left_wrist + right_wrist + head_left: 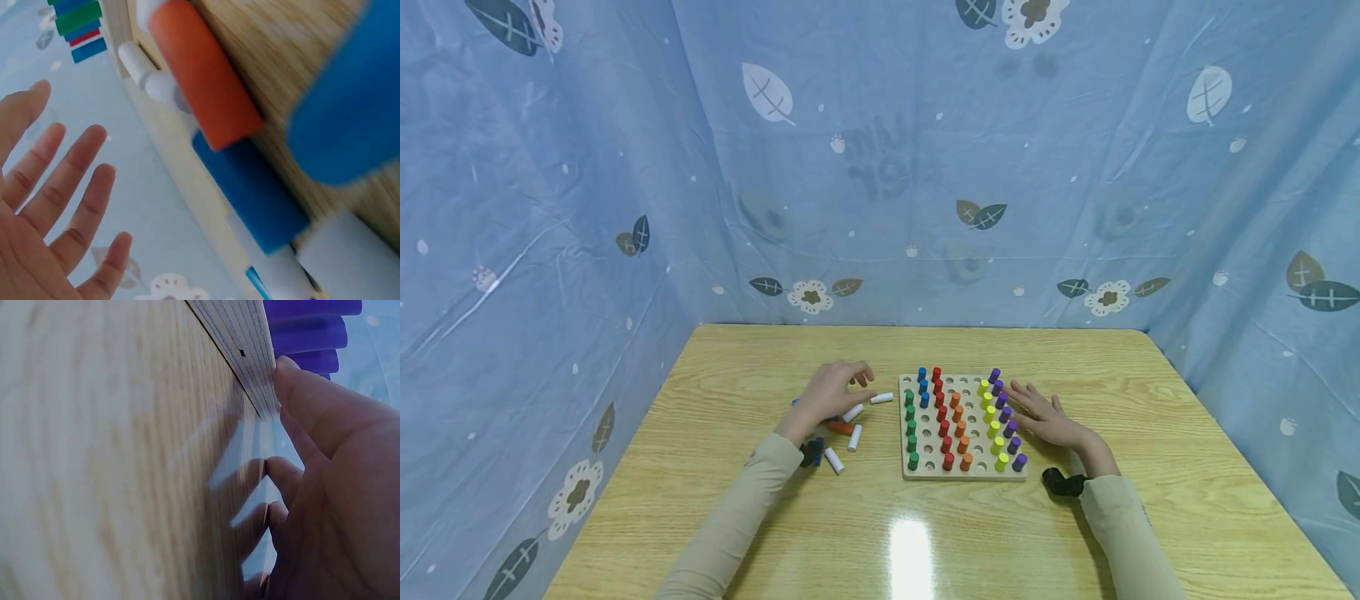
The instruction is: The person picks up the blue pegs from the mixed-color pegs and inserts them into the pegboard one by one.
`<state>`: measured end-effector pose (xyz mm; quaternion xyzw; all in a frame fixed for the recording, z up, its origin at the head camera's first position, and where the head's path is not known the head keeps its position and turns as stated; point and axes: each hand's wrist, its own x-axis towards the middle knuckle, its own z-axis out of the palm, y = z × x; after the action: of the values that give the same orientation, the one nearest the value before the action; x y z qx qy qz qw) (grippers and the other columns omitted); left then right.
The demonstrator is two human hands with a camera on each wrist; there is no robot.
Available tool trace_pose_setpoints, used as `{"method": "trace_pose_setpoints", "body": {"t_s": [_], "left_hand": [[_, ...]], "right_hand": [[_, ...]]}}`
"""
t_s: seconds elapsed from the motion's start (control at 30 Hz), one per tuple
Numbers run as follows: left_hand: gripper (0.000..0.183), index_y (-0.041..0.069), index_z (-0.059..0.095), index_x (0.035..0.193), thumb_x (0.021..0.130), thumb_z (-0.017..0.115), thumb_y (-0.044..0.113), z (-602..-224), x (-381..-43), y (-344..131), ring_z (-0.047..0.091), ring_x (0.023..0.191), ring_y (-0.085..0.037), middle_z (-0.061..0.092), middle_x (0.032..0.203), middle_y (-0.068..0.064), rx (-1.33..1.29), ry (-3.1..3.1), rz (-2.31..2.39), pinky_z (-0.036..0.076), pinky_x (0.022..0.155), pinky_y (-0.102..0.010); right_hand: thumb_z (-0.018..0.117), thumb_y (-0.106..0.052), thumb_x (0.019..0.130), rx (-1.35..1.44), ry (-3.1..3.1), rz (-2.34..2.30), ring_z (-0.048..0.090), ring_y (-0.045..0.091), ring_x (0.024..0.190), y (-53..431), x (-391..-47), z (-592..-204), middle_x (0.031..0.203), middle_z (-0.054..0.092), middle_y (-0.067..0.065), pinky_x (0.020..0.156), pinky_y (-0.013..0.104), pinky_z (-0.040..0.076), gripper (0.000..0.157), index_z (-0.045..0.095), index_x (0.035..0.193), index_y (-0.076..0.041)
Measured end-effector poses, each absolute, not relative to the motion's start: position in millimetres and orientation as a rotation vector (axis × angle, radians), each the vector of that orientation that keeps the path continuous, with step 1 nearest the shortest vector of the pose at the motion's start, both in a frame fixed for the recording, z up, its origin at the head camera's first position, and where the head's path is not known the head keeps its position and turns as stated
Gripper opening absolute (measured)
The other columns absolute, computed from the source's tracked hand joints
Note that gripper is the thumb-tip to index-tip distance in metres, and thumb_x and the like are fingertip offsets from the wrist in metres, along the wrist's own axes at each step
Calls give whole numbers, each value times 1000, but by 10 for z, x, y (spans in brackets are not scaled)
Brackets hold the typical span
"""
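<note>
Relaxed, empty left grip (833,388) by loose white cylindrical pegs (855,437), 9 o'clock of pale wooden pegboard (962,477); relaxed right grip (1051,421), 3 o'clock

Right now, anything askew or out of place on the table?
Yes: loose pegs, white, blue and orange, lie jumbled by the left hand, while others stand in colour columns in the board. The blue column stops at three, with bare holes nearer the person. No damage visible.

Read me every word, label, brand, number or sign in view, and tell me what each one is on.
Nothing reads clearly.
Faint letter-like marks on the blue curtain: too blurred to read.
Pegs and pegboard: no lettering that I can see.
</note>
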<state>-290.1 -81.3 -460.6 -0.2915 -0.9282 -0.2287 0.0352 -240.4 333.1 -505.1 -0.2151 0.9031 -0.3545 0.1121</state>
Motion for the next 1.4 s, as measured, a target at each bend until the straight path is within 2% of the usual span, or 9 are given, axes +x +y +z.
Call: {"method": "trace_pose_setpoints", "body": {"t_s": [0.6, 0.77, 0.97, 1.17, 1.4], "left_hand": [[24, 16, 66, 100, 84, 68, 34, -4672, -2935, -1209, 59, 81, -12, 65, 88, 5, -808, -2876, -667, 47, 70, -33], [24, 15, 65, 99, 84, 68, 33, -4680, -2944, -1316, 59, 82, -16, 64, 90, 2, -802, -2881, -648, 47, 71, -36], [24, 14, 65, 100, 84, 68, 32, -4718, -2972, -1449, 58, 87, -20, 63, 92, 1, -803, -2899, -589, 46, 73, -39], [22, 13, 65, 96, 83, 70, 30, -4757, -2991, -1575, 58, 80, -18, 64, 88, -1, -764, -2925, -569, 46, 68, -37], [19, 15, 65, 95, 84, 69, 30, -4776, -2998, -1681, 58, 79, -17, 64, 86, -1, -718, -2964, -529, 46, 67, -37]], "right_hand": [[45, -20, 98, -621, 2652, -1048, -6, 49, 136, 3346, -2397, -5078, 151, 9, 27, 97, 68, -17, 55, 24, 146, -4], [43, -24, 99, -657, 2636, -1091, -8, 49, 136, 3350, -2392, -5086, 151, 7, 27, 96, 68, -19, 55, 23, 146, -4], [41, -27, 100, -752, 2625, -1150, -12, 45, 137, 3365, -2385, -5112, 152, 5, 24, 93, 67, -24, 55, 20, 148, -11], [42, -30, 99, -660, 2657, -1061, -8, 49, 136, 3348, -2409, -5098, 151, 7, 27, 96, 68, -18, 58, 21, 147, -6], [42, -29, 99, -616, 2668, -1022, -7, 48, 137, 3342, -2417, -5063, 151, 9, 25, 98, 68, -16, 56, 22, 147, -6]]}}
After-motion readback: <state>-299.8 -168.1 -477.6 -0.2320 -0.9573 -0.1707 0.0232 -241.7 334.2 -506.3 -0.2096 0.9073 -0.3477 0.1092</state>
